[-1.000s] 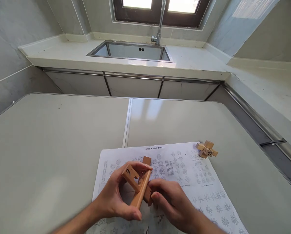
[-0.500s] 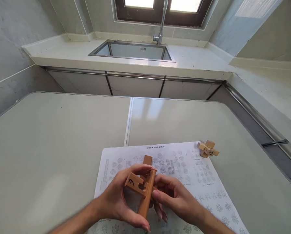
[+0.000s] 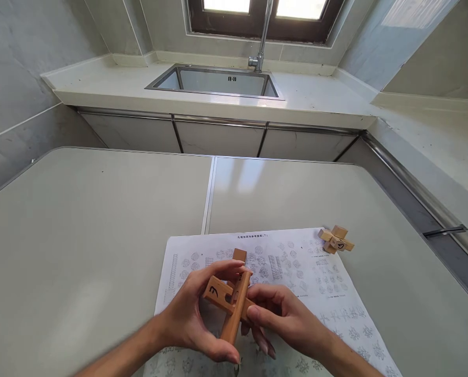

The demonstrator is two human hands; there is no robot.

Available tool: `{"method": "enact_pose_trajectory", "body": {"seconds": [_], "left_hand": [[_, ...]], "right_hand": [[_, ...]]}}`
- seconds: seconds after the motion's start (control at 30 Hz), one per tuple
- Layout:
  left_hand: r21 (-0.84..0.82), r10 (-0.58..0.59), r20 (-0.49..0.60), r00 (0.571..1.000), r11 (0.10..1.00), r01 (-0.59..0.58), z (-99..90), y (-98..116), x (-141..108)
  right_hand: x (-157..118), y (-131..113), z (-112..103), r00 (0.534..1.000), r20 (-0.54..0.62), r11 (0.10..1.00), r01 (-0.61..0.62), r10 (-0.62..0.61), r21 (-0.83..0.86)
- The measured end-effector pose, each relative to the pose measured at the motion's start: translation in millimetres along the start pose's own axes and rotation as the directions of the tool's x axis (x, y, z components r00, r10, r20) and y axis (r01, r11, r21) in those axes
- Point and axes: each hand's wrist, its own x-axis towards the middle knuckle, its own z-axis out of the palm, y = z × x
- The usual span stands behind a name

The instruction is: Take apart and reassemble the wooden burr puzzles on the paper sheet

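Holds the brown wooden assembly above the printed sheet on the table, clamping its long bar lengthwise with the left hand. Pinches with the right hand the short bar, projecting on the right side. Has, well apart from both hands, a paler wooden cluster at the sheet's far right corner.

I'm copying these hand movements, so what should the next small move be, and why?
Perhaps the right hand should gently nudge the brown wooden bar end it pinches, while the left hand steadies the long brown wooden bar: an open notch shows in the black-marked brown wooden piece beside it, so the fit may be loose.
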Motion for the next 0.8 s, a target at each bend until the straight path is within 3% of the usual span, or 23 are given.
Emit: {"method": "enact_pose_trajectory", "body": {"seconds": [0.23,0.37,0.47,0.57,0.67,0.8], "left_hand": [[0.101,0.054,0.056,0.997,0.993,-0.059,-1.8,0,4],[0.217,0.058,0.013,0.998,0.974,-0.059,-7.9,7,6],[0.407,0.075,-0.052,0.996,0.912,-0.047,-12.4,8,7],[0.620,0.057,-0.067,0.996,0.785,-0.003,-12.0,5,8],[0.744,0.046,0.024,0.999,0.667,-0.048,-7.5,1,9],[0.813,0.072,0.149,0.986,0.558,-0.164,-3.8,1,10]], "right_hand": [[-1,-5,1,0.999,-0.031,0.999,0.025,-0.026,-0.046],[-5,-9,-4,0.978,-0.160,0.982,0.108,-0.133,-0.156],[-5,-11,-9,0.912,-0.316,0.952,0.189,-0.262,-0.242],[-2,-12,-14,0.826,-0.443,0.926,0.229,-0.349,-0.301],[1,-14,-18,0.763,-0.510,0.905,0.235,-0.398,-0.355],[3,-16,-18,0.727,-0.528,0.878,0.223,-0.439,-0.423]]}}
